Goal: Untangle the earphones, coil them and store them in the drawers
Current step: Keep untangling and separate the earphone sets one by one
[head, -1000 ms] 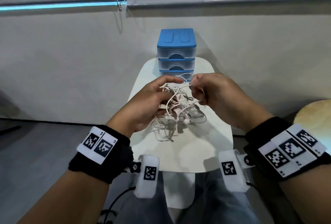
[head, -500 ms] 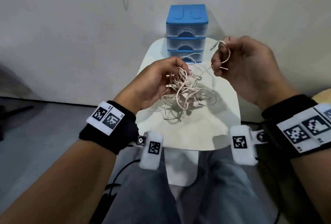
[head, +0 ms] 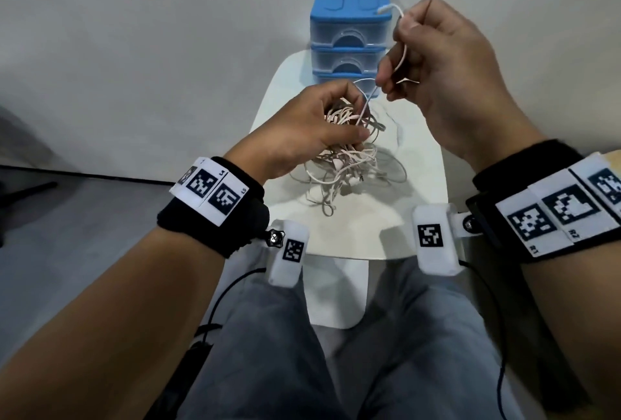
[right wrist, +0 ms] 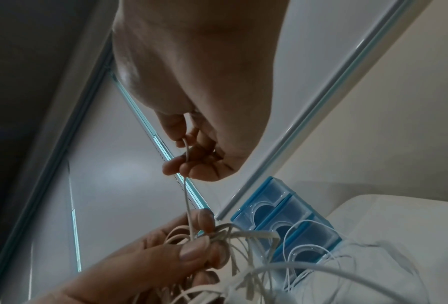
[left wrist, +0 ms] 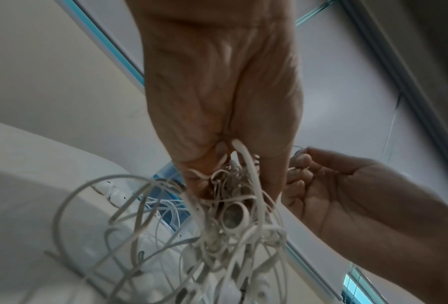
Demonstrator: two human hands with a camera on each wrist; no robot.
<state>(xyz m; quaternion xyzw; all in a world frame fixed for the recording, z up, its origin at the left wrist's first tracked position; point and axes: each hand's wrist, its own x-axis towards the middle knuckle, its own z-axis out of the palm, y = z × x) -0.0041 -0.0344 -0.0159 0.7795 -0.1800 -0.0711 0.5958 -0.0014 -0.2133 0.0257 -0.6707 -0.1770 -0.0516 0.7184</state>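
A tangle of pale earphone cables [head: 349, 164] hangs over the small white table [head: 420, 218]. My left hand [head: 312, 124] grips the top of the bundle [left wrist: 233, 218], held a little above the table. My right hand [head: 440, 60] is raised up and to the right, pinching one cable [head: 401, 53] that runs taut down into the bundle [right wrist: 186, 197]; its plug end [head: 386, 9] sticks out above my fingers. The blue three-drawer unit [head: 349, 33] stands at the table's far end, all drawers shut [right wrist: 282, 222].
The table stands against a pale wall [head: 134, 50]. My knees in grey trousers [head: 268, 352] are under the table's near edge. A wooden surface [head: 615, 157] shows at the far right edge. Dark floor [head: 50, 235] lies to the left.
My right hand has pulled one cable up and away from the bundle, from the table level to in front of the drawers. My left hand has kept hold of the tangle.
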